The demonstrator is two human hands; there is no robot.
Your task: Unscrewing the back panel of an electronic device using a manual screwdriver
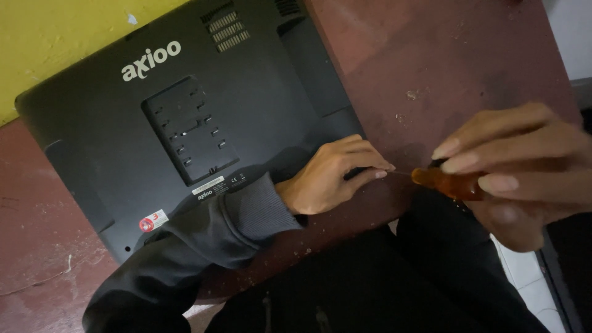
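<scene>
Amber screwdriver [447, 183] gripped in right hand [524, 172] fingers, at 3 o'clock. Monitor [185, 123] face-down on bench [444, 68], edge pinched by left hand [330, 176]. Risk judged: thin tip slipped, casing scratched.

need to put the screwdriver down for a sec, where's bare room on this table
Bare tabletop lies beyond the right hand, right of the black monitor lying face down. Another bare strip sits at the monitor's left. It is crowded at the near edge, where the left hand and the screwdriver meet.
</scene>
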